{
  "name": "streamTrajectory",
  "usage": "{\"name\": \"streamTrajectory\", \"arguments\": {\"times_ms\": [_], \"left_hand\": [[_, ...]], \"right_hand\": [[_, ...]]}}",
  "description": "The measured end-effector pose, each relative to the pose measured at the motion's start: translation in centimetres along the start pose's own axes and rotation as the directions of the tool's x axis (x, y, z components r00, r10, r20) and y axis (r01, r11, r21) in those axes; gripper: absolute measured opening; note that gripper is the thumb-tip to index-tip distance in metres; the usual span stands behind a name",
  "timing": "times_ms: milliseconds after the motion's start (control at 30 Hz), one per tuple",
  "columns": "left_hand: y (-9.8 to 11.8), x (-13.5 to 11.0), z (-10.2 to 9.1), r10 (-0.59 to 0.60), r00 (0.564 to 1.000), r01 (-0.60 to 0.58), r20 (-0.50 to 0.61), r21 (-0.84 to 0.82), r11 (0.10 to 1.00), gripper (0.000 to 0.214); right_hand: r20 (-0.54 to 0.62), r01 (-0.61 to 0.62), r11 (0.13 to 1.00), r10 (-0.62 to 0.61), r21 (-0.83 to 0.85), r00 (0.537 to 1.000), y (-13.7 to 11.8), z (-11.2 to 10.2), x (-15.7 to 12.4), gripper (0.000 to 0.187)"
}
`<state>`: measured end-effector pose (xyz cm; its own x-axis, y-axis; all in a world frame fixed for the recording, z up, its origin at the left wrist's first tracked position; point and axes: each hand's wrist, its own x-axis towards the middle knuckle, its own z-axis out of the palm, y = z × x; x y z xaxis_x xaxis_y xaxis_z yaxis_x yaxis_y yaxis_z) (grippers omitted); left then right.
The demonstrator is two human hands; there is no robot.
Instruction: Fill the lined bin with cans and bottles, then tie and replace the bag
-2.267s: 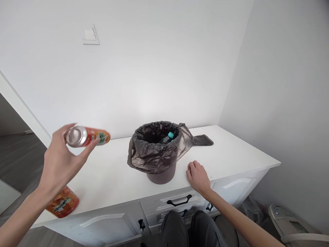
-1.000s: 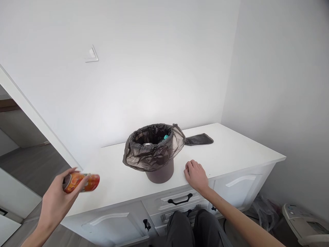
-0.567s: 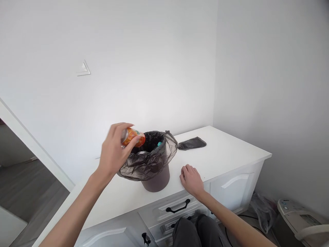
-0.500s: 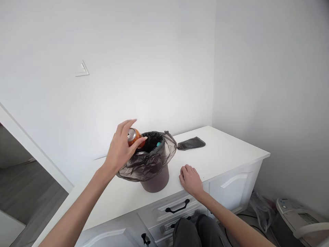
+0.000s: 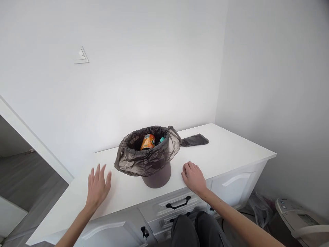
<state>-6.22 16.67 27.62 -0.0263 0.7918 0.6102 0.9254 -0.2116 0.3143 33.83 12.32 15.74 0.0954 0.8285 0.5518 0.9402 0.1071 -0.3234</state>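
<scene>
My left hand (image 5: 97, 187) is over the left part of the white cabinet top, empty, with its fingers spread. To its right stands a brown trash bin (image 5: 158, 178), lined with a dark translucent trash bag (image 5: 146, 163) folded over the rim. Inside the bin lies an orange soda can (image 5: 148, 141), tilted on its side, beside a small teal item (image 5: 162, 139) that is mostly hidden. My right hand (image 5: 193, 176) rests on the front edge of the cabinet top, right of the bin, fingers curled in with nothing visible in them.
A knotted tail of the bag (image 5: 195, 140) lies on the cabinet top (image 5: 231, 151) behind my right hand. Black handles (image 5: 178, 203) stick out from the drawers below. On the floor at right are a clear plastic bag (image 5: 259, 207) and a grey appliance (image 5: 295, 216).
My left hand let go of the orange can, which now lies in the bin, and drew back left and down with its fingers spread. My right hand stays on the edge.
</scene>
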Motion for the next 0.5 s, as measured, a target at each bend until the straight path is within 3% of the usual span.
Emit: {"name": "streamTrajectory", "arguments": {"times_ms": [100, 200, 333, 400, 500], "left_hand": [[-5.2, -2.9, 2.7, -0.126, 0.966, 0.092, 0.226, 0.156, 0.983, 0.076], [-7.7, -3.9, 4.0, -0.175, 0.918, 0.080, 0.355, 0.266, 0.961, 0.079], [-7.9, -3.6, 4.1, -0.204, 0.887, 0.061, 0.414, 0.334, 0.941, 0.081], [-7.7, -3.6, 4.0, -0.201, 0.886, 0.049, 0.419, 0.346, 0.937, 0.080], [-7.6, -3.7, 4.1, -0.213, 0.888, 0.059, 0.407, 0.359, 0.931, 0.077]], "right_hand": [[0.004, 0.016, 1.000, -0.016, 0.012, 1.000, 0.1, 0.3, -0.1, 0.016], [0.022, 0.026, 0.999, -0.027, 0.040, 0.999, 0.3, 0.5, -0.3, 0.015], [0.081, 0.002, 0.990, -0.014, 0.140, 0.997, 0.5, 0.7, -0.4, 0.015], [0.111, -0.067, 0.959, 0.037, 0.277, 0.993, 0.7, 0.7, -0.2, 0.012], [0.207, -0.236, 0.784, 0.140, 0.574, 0.968, 0.9, 0.2, 1.2, 0.009]]}}
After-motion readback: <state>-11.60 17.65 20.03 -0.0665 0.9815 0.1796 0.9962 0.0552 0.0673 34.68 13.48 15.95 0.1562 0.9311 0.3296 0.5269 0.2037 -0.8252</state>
